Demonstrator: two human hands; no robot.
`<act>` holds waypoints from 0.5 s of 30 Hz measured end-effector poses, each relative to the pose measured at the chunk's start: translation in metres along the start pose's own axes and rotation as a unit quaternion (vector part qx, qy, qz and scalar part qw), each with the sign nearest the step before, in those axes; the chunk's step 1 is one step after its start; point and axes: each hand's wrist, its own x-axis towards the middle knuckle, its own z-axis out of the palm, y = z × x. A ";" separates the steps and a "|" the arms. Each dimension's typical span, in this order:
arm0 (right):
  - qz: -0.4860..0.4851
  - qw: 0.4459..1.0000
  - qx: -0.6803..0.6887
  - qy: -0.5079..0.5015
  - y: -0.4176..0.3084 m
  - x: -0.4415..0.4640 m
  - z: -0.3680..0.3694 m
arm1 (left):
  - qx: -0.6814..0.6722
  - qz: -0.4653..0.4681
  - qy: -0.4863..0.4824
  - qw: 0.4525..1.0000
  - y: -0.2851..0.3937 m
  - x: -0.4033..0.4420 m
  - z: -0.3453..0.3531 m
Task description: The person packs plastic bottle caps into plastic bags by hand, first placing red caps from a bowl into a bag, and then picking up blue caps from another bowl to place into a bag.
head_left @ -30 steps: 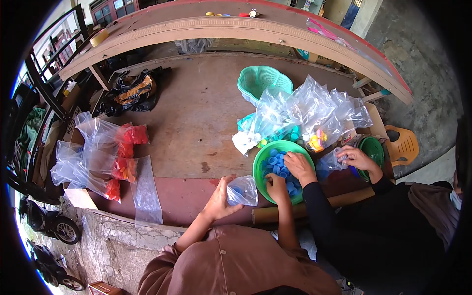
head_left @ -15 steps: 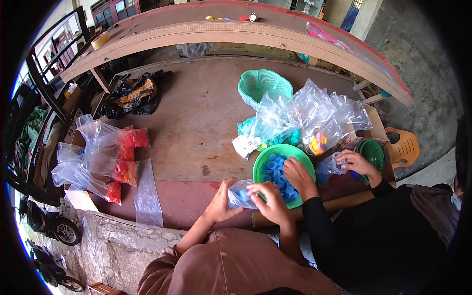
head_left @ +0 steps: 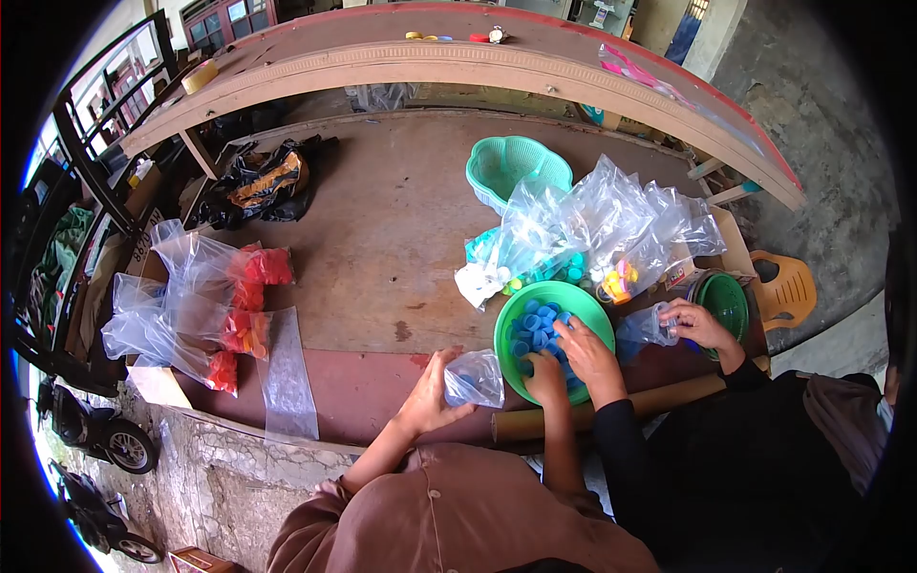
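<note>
My left hand (head_left: 430,396) holds a small clear plastic bag (head_left: 474,379) with something bluish inside, over the table's front edge. Inside the green basin (head_left: 504,329), my right hand (head_left: 545,376) reaches down among blue caps (head_left: 537,325); its fingertips are partly hidden, and whether they grip a cap is unclear. A co-worker's hand (head_left: 590,361) is in the same basin, just right of mine. The co-worker's other hand (head_left: 702,323) holds another clear bag (head_left: 650,329) with blue caps.
Bags of red caps (head_left: 250,277) lie at the left beside a flat plastic sheet (head_left: 288,377). Behind the basin stand a teal basket (head_left: 516,164) and clear bags (head_left: 611,215) of caps. A black plastic bag (head_left: 258,186) lies at the back left; a raised shelf (head_left: 401,62) spans the back.
My right hand first moved from the basin to the bag in my left hand, then returned to the basin. The co-worker's hand has shifted slightly among the caps.
</note>
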 end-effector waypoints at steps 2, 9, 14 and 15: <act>0.023 1.000 0.001 -0.001 0.000 0.004 0.003 | -0.003 -0.001 0.001 1.000 0.001 0.000 -0.001; 0.076 0.997 0.031 0.006 -0.011 0.011 -0.006 | 0.001 0.011 0.007 1.000 0.000 0.001 0.000; 0.020 0.991 0.087 0.100 0.007 0.007 0.008 | -0.005 0.006 0.003 1.000 0.001 0.002 -0.001; 0.025 0.983 0.141 0.115 0.008 0.008 0.009 | -0.005 0.001 0.000 1.000 0.001 0.002 -0.001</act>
